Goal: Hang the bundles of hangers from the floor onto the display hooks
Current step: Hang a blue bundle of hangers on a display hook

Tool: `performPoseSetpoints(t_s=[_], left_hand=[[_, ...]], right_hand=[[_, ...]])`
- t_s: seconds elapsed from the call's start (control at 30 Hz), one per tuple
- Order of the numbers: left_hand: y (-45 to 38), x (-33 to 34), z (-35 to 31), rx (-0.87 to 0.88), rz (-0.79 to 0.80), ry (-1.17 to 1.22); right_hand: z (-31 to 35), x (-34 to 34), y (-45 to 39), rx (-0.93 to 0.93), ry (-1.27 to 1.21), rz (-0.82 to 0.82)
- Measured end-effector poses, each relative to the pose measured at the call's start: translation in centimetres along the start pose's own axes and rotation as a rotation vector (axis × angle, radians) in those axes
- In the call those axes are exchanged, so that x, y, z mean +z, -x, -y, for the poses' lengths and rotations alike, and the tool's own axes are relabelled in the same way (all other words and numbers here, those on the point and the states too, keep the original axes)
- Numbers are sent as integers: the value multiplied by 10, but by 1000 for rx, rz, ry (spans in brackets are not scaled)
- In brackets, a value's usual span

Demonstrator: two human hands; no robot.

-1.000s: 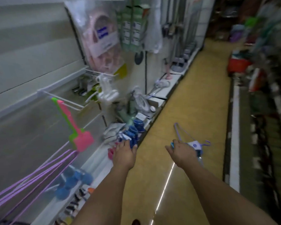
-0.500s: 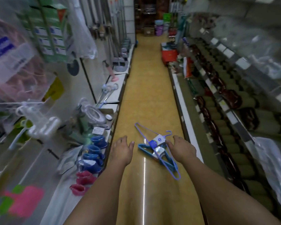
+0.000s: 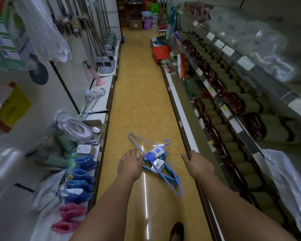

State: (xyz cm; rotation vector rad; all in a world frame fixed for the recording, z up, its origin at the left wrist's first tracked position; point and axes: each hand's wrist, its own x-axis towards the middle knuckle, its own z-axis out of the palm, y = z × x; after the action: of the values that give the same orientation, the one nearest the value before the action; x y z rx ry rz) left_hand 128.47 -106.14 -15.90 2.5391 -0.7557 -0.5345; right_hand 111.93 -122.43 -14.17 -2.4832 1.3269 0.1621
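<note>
Two bundles of hangers lie crossed on the yellow tiled floor of a shop aisle. The lilac-blue bundle (image 3: 155,153) has a white and blue label and lies on top. The teal bundle (image 3: 165,171) lies under it with a pale label. My left hand (image 3: 130,164) hovers over the left end of the bundles, fingers apart, holding nothing. My right hand (image 3: 197,163) is stretched out to the right of them, fingers loosely spread, also holding nothing. No display hooks for the hangers are in view.
A low white shelf (image 3: 101,103) runs along the left with blue boots (image 3: 80,178), pink boots (image 3: 71,211) and plungers. Shelves of packed goods (image 3: 233,105) line the right. A red box (image 3: 161,52) and buckets (image 3: 147,20) stand far down the aisle. My foot (image 3: 176,231) shows below.
My view has swung from the left wall display to straight down the aisle. Both hands have spread apart on either side of the hanger bundles, which have not moved on the floor.
</note>
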Motion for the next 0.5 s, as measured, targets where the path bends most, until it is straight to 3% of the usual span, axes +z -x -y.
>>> performPoseSetpoints(t_s=[0.5], left_hand=[[-121,53,-69,-39,12,-27]], right_hand=[[-46,-15,-164,-34,-26,59]])
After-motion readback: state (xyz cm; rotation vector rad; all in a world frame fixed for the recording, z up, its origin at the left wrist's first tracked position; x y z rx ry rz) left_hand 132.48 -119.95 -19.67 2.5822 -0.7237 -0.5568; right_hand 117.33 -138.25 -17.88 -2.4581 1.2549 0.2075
